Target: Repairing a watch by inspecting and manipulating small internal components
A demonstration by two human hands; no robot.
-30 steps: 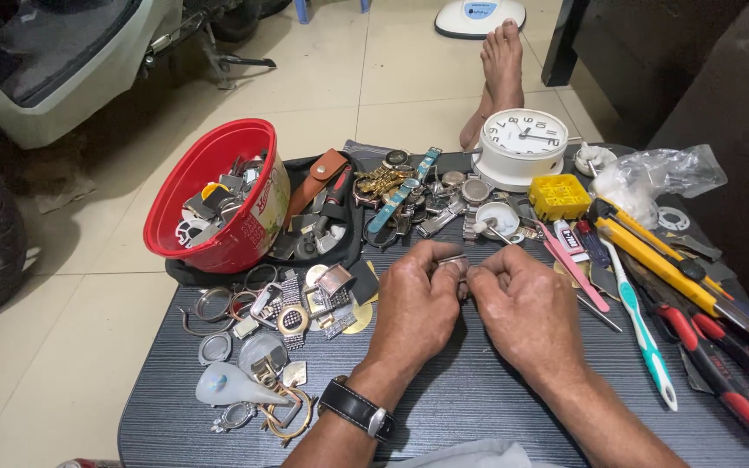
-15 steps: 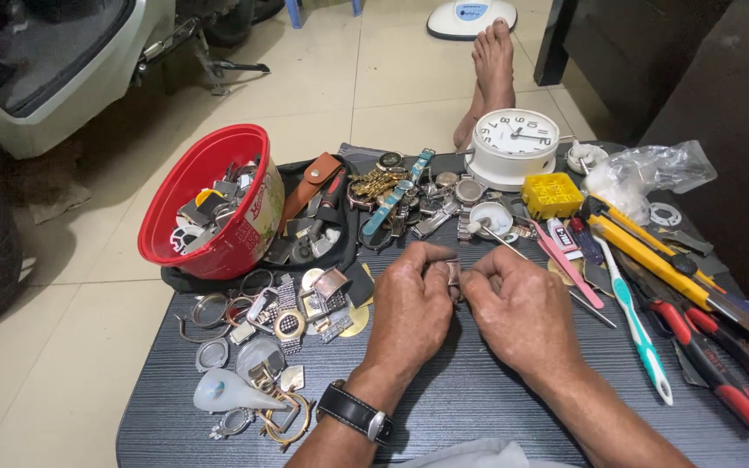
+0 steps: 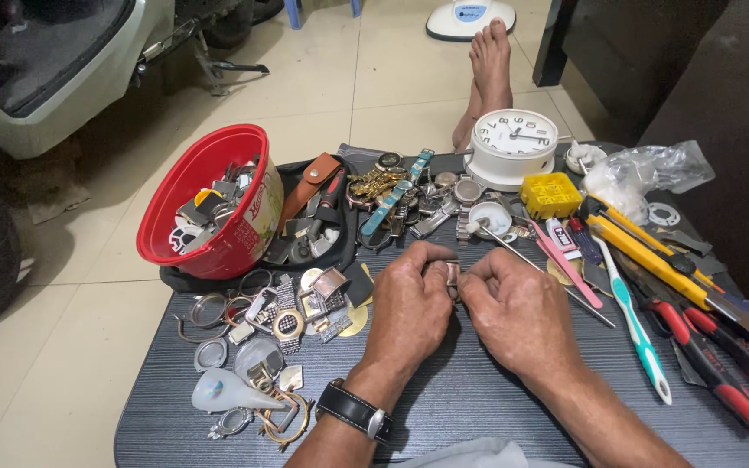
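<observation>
My left hand point(image 3: 411, 305) and my right hand point(image 3: 513, 310) meet over the middle of a dark ridged table point(image 3: 470, 394). Between the fingertips of both hands is a small silvery watch part point(image 3: 452, 274), mostly hidden by my fingers. A black wristwatch point(image 3: 355, 411) sits on my left wrist. Just beyond my hands lies a heap of watches and metal straps point(image 3: 409, 199). Loose watch cases and rings point(image 3: 275, 316) lie to the left of my left hand.
A tilted red bowl point(image 3: 214, 204) of watch parts rests at the table's left rear. A white alarm clock point(image 3: 513, 143), yellow box point(image 3: 550, 194), toothbrush point(image 3: 636, 325), yellow knife point(image 3: 661, 269) and red-handled pliers point(image 3: 721, 364) lie right. A person's bare foot point(image 3: 489, 74) is beyond the table.
Both hands stay together on the small part, with only slight finger movement. The view has shifted a little.
</observation>
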